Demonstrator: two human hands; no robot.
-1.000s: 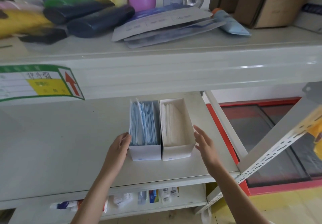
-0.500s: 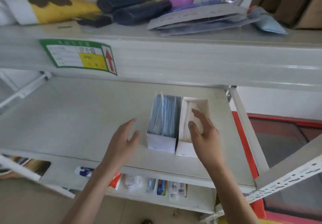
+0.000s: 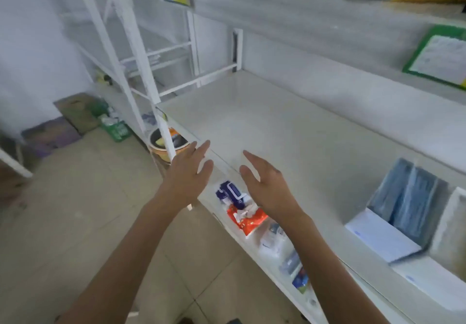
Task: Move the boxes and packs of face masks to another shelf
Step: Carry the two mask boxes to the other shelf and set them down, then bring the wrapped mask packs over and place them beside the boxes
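Both hands have left the boxes: empty left hand (image 3: pixel 187 175) and right hand (image 3: pixel 267 185) spread open by the white shelf's (image 3: pixel 290 127) front edge, white cardboard box of blue masks (image 3: pixel 401 210) now resting far right, suggesting more packs remain.

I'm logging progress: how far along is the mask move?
Done: two open boxes, the blue mask box and the white box beside it, stand together on the shelf; whether that is their final spot can't be told. In hand: nothing; the left hand and right hand hang open and empty over the shelf edge. Left: no other masks are clearly visible.
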